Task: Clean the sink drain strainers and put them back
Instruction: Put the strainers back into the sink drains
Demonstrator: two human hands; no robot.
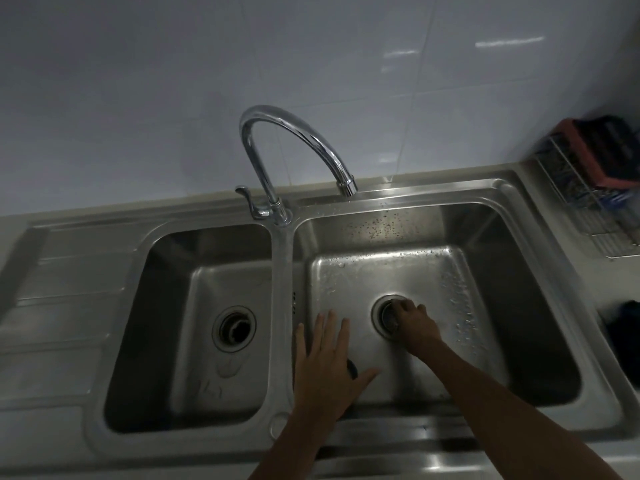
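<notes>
A steel double sink (282, 271) lies below me. In the right basin my right hand (415, 322) reaches down onto the drain (379, 317), its fingers closed on the strainer (389, 315) that sits in the drain opening. My left hand (327, 362) hovers flat and open over the basin's left side, fingers spread, holding nothing. A small dark object (352, 368) peeks out from under its palm. The left basin's drain (234, 328) shows a dark opening, and I cannot tell whether a strainer sits in it.
A chrome gooseneck faucet (294, 147) arches over the right basin, its lever (247, 199) at the left. A wire rack (585, 199) with a red and dark item stands at the right. A dark object (627, 334) lies at the right edge. Water drops dot the right basin.
</notes>
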